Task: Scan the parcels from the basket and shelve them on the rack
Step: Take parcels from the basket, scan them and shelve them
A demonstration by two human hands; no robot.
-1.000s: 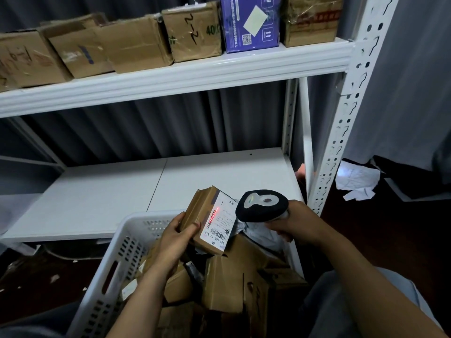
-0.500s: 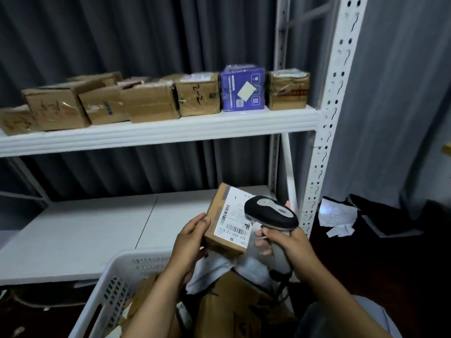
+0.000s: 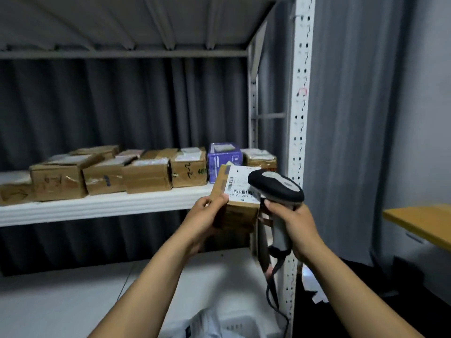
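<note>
Cardboard parcel (image 3: 241, 213) held up in front of the rack's middle shelf (image 3: 97, 208), with the scanner (image 3: 275, 185) at its label.
Head view: the left hand (image 3: 207, 213) grips the parcel's left edge, fingers curled round it. The right hand (image 3: 292, 220) is clenched on the handle of the black-and-grey scanner, whose head overlaps the white label's right side. The parcel hangs in the air, near the right upright (image 3: 299, 118). This looks like the scanning step, with shelving next. The shelf's row of boxes looks packed, so that calls for finding a free gap. The label shows a barcode and partly hidden digits, about "602 12". A brown box (image 3: 189, 172) behind reads "2-2" and a green "40". The print on the purple box (image 3: 223, 162) is too blurred to read.
</note>
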